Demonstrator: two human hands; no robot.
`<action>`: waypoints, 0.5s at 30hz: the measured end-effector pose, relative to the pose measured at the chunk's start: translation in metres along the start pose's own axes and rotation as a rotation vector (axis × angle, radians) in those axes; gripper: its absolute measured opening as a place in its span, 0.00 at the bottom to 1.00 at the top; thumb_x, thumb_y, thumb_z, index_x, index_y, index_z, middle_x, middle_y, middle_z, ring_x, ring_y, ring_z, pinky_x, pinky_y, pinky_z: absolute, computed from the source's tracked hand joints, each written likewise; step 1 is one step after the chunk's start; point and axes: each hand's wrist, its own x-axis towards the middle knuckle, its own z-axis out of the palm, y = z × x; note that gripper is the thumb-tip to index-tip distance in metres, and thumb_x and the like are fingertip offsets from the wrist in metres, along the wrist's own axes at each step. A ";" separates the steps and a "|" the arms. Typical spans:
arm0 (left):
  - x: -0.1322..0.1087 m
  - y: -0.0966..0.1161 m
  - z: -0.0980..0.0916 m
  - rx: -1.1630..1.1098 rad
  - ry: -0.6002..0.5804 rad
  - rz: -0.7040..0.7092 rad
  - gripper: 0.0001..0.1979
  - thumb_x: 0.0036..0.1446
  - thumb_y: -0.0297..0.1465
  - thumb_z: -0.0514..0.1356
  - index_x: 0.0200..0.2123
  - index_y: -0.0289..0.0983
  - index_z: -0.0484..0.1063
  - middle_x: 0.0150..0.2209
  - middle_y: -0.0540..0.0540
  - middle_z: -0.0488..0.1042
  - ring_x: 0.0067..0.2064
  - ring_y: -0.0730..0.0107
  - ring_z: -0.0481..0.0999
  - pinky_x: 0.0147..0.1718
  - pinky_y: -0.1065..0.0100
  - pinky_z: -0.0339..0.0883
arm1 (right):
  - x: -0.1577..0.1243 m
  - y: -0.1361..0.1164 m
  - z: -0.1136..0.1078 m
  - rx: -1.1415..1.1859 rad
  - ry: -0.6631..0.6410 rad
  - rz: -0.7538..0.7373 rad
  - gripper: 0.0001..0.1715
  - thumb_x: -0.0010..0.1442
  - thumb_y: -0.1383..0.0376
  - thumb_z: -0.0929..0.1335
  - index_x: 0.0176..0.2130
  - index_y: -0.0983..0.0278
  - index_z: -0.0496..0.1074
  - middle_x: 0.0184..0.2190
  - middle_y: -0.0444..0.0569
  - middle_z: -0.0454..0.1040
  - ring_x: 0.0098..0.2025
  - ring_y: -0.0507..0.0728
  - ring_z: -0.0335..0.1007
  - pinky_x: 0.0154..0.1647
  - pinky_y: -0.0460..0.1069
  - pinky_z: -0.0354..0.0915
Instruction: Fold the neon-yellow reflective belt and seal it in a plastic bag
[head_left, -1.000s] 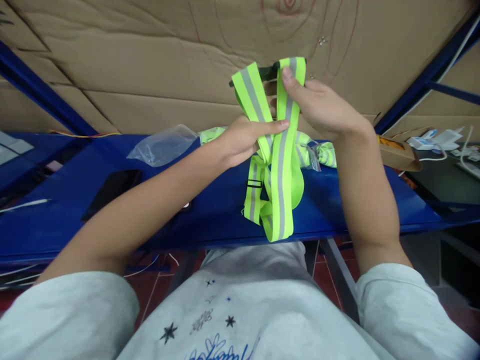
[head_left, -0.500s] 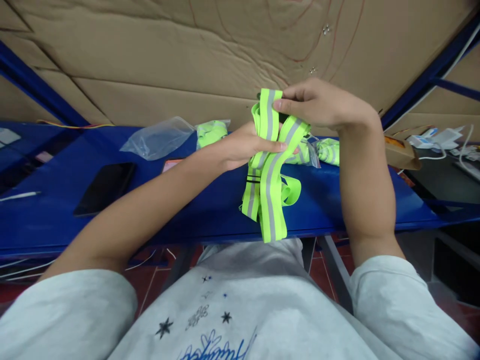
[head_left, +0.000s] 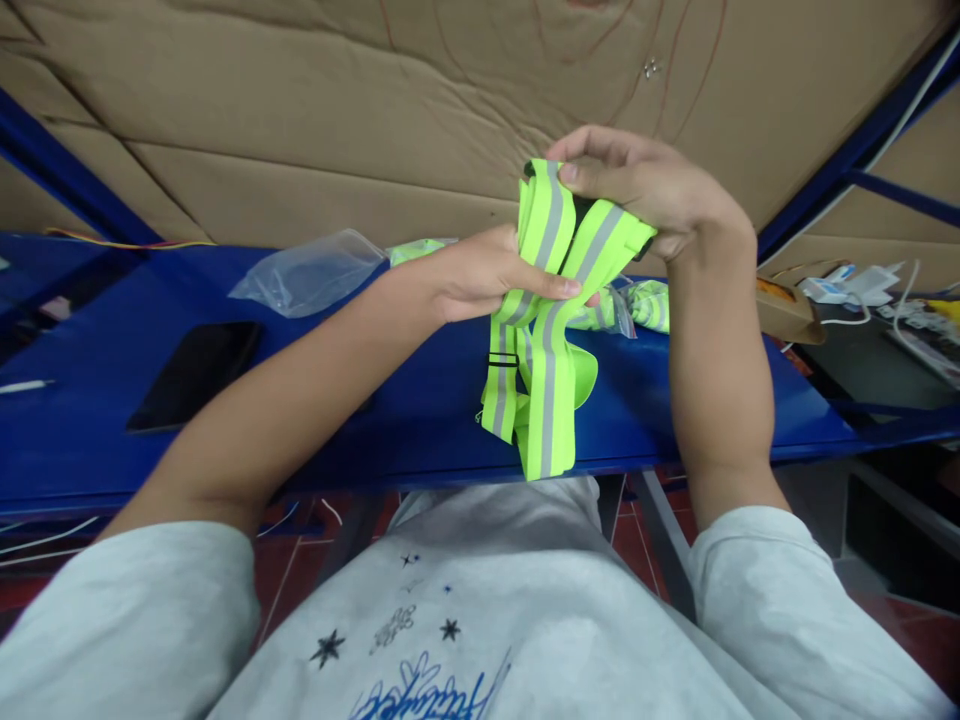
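Note:
A neon-yellow reflective strap (head_left: 550,400) with a grey stripe hangs in folded loops above the blue table's front edge. My left hand (head_left: 517,275) is closed around the middle of the folds, its thumb lying across the front. At the top, my right hand (head_left: 630,180) pinches the upper loop between thumb and fingers. A black slider buckle (head_left: 502,360) sits on the left hanging length. Dark plastic pieces show between the upper folds, partly hidden by the strap and my right hand.
On the blue table (head_left: 420,400) lie a clear plastic bag (head_left: 307,275), bagged neon straps (head_left: 649,305) at the back, a black phone (head_left: 199,375) and a white pen-like stick (head_left: 26,386). An open cardboard box (head_left: 787,310) stands at right. Cardboard panelling (head_left: 337,120) rises behind.
My right hand has moved slightly up with the upper loop, and the folds at the top are spread wider. My left hand keeps its grip. The view has shifted a little.

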 end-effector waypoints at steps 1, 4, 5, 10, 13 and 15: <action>0.000 -0.002 0.000 -0.007 0.007 0.005 0.17 0.49 0.33 0.78 0.43 0.39 0.84 0.44 0.45 0.87 0.52 0.52 0.88 0.51 0.62 0.82 | 0.002 0.001 0.000 -0.005 -0.028 0.015 0.05 0.70 0.65 0.73 0.46 0.61 0.76 0.35 0.40 0.78 0.32 0.48 0.70 0.31 0.43 0.64; 0.001 -0.008 0.000 -0.014 0.048 -0.003 0.13 0.51 0.29 0.75 0.41 0.38 0.83 0.43 0.46 0.87 0.52 0.53 0.87 0.54 0.60 0.81 | 0.004 0.002 0.003 -0.243 0.006 0.024 0.03 0.71 0.64 0.72 0.42 0.60 0.78 0.34 0.41 0.78 0.32 0.49 0.68 0.32 0.44 0.64; 0.001 -0.011 0.000 -0.024 0.054 -0.006 0.12 0.51 0.27 0.75 0.41 0.38 0.83 0.43 0.46 0.87 0.52 0.54 0.87 0.55 0.58 0.80 | 0.003 0.001 0.005 -0.397 0.024 -0.004 0.07 0.72 0.63 0.71 0.39 0.60 0.77 0.32 0.42 0.76 0.32 0.49 0.65 0.34 0.45 0.65; 0.007 -0.023 -0.009 -0.096 0.054 0.046 0.10 0.52 0.22 0.74 0.38 0.35 0.82 0.40 0.45 0.86 0.49 0.57 0.88 0.59 0.56 0.79 | -0.008 -0.007 0.016 -0.939 -0.204 -0.133 0.30 0.79 0.44 0.60 0.33 0.59 0.69 0.30 0.45 0.72 0.36 0.53 0.67 0.41 0.50 0.64; 0.009 -0.026 -0.018 -0.120 0.033 0.113 0.08 0.53 0.24 0.75 0.37 0.34 0.81 0.36 0.46 0.85 0.49 0.55 0.88 0.57 0.55 0.79 | -0.012 -0.011 0.020 -1.031 -0.295 -0.104 0.30 0.72 0.37 0.67 0.38 0.59 0.70 0.31 0.45 0.76 0.34 0.55 0.68 0.36 0.50 0.59; 0.009 -0.026 -0.024 -0.145 0.000 0.122 0.12 0.51 0.24 0.76 0.40 0.34 0.82 0.38 0.45 0.86 0.50 0.53 0.88 0.57 0.54 0.80 | -0.012 -0.012 0.022 -1.050 -0.248 -0.142 0.29 0.72 0.39 0.68 0.36 0.59 0.69 0.27 0.44 0.73 0.31 0.54 0.63 0.33 0.51 0.55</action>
